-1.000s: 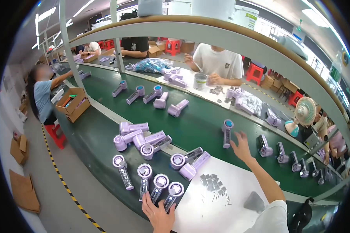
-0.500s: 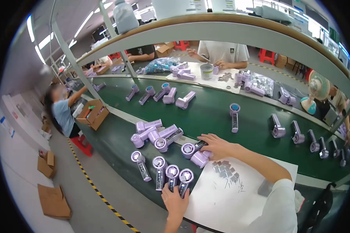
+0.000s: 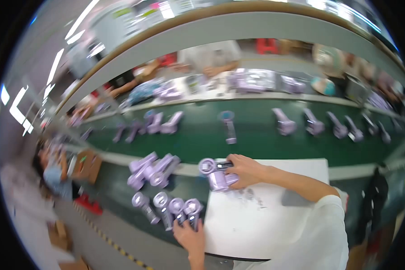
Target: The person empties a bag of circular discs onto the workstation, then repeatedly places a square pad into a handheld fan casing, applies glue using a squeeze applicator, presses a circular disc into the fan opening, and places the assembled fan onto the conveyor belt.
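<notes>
My right hand [image 3: 245, 172] is closed around purple handheld fans at the sheet's upper left corner. One fan [image 3: 207, 166] lies with its round head to the left and its dark-windowed handle under my fingers. Another purple fan [image 3: 218, 182] sits just below it, against the same hand. My left hand [image 3: 189, 236] has its fingers around the lower handles of two upright-pointing fans, one on the left [image 3: 176, 207] and one on the right [image 3: 193, 208]. Two more fans [image 3: 162, 201] [image 3: 140, 200] lie beside them on the left. Blurred small metal squares [image 3: 249, 195] lie below my right hand.
A white sheet [image 3: 256, 229] covers the bench in front of me. Several purple fans [image 3: 150, 173] are piled at left. Beyond runs a green conveyor [image 3: 202, 148] with more fans [image 3: 229, 130]. A shelf beam [image 3: 238, 22] crosses overhead; people sit on the far side.
The whole view has shifted and blurred as the camera turned. My right hand and its fans sit nearer the metal squares. My left hand remains at the same fan handles.
</notes>
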`<state>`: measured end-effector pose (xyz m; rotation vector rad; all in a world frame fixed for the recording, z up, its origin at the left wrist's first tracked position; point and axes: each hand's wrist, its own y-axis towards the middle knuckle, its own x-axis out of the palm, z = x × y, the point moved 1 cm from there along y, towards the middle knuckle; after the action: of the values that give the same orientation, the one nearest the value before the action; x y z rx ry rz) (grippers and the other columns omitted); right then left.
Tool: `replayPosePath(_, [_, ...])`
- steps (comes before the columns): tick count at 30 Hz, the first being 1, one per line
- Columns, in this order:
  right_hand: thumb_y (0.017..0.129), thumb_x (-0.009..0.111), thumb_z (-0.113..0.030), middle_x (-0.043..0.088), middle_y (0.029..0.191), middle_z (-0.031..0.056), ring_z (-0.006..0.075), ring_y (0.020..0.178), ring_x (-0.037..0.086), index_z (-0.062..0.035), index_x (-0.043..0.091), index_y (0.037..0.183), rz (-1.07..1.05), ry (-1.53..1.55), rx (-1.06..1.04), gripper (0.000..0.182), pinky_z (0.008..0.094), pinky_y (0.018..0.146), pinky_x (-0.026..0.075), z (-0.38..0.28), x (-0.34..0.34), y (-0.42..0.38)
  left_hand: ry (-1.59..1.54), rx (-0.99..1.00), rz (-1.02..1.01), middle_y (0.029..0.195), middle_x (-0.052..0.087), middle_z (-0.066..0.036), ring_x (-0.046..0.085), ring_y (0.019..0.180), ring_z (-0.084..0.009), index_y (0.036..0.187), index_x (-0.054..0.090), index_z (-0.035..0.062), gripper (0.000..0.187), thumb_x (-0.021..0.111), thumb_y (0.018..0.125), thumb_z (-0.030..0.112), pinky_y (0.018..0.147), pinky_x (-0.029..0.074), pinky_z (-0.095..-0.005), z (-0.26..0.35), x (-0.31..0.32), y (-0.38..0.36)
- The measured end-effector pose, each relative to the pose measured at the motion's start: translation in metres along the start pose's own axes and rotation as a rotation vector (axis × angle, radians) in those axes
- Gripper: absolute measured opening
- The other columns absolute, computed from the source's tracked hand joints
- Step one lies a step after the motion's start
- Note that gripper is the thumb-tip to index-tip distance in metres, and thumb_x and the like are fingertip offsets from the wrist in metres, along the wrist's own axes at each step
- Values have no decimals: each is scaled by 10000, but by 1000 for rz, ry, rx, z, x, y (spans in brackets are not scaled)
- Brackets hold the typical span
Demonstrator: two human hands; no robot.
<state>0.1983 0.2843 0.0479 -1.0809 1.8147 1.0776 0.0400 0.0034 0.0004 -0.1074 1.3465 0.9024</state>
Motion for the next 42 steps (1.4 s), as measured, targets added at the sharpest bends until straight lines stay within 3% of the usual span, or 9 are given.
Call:
replayPosePath(8, [668, 814, -299, 525, 1192, 215, 372, 1080, 548, -32, 709, 996, 503, -319, 789, 436, 435, 923, 474, -45, -154, -230, -383, -42, -368, 1292, 504, -256, 522, 1123, -382, 1173, 618, -68, 508, 781, 822, 259, 953, 429, -450, 12, -2, 12])
replayPosePath(11, [674, 823, -311, 522, 1197, 207, 377, 1078, 557, -29, 708, 1006, 552, -384, 1127, 450, 436, 916, 482, -61, -165, -322, -444, 149, -343, 1309, 484, -261, 523, 1131, -370, 1179, 599, -117, 545, 780, 831, 261, 901, 470, -407, 4, -17, 4])
replayPosePath(12, [676, 826, -315, 521, 1198, 205, 379, 1078, 560, -28, 708, 1009, 542, -420, 1205, 455, 437, 914, 485, -63, -165, -347, -475, 227, -228, 1176, 587, -213, 580, 1031, -345, 1085, 646, -76, 426, 778, 829, 237, 862, 480, -399, 25, -19, 3])
replayPosePath(14, [673, 825, -342, 525, 1172, 202, 382, 1046, 563, -33, 718, 991, 502, -530, 1290, 456, 439, 899, 483, -63, -160, -388, -665, 433, -466, 1259, 512, -254, 527, 1119, -404, 1049, 624, -59, 436, 803, 756, 209, 937, 446, -441, 98, -9, 27])
replayPosePath(17, [659, 830, -356, 535, 1141, 207, 384, 1018, 562, -35, 727, 981, 499, -581, 1351, 467, 436, 883, 478, -55, -141, -432, -803, 725, -641, 1262, 512, -283, 527, 1129, -445, 991, 645, -25, 432, 830, 722, 257, 946, 448, -499, 225, -12, 51])
replayPosePath(21, [670, 837, -369, 534, 1174, 224, 389, 1055, 558, -25, 721, 1019, 552, -507, 1459, 504, 427, 909, 474, -51, -120, -463, -768, 1140, -574, 1303, 493, -266, 523, 1124, -421, 1012, 672, -19, 435, 803, 752, 303, 950, 444, -479, 361, 36, 40])
replayPosePath(24, [680, 836, -377, 519, 1191, 220, 388, 1055, 541, -43, 702, 1018, 575, -509, 1457, 494, 437, 905, 466, -56, -112, -471, -679, 1207, -675, 1304, 497, -242, 511, 1139, -396, 1040, 686, 6, 466, 788, 760, 364, 967, 436, -458, 420, 70, 14])
replayPosePath(34, [740, 811, -280, 421, 1344, 299, 450, 1246, 423, 13, 597, 1176, 508, -478, 1424, 567, 486, 1053, 363, -75, -115, -472, -612, 1332, -847, 1346, 448, -238, 461, 1206, -420, 1085, 664, 25, 461, 792, 762, 328, 1022, 402, -481, 462, 91, -46])
replayPosePath(42, [801, 729, -118, 518, 1309, 171, 365, 1212, 497, -59, 598, 1189, 553, -239, 1130, 413, 445, 1023, 409, -109, -102, -430, -682, 1406, -985, 1396, 414, -228, 467, 1222, -447, 1229, 605, 116, 516, 778, 784, 312, 1040, 400, -490, 459, 84, -42])
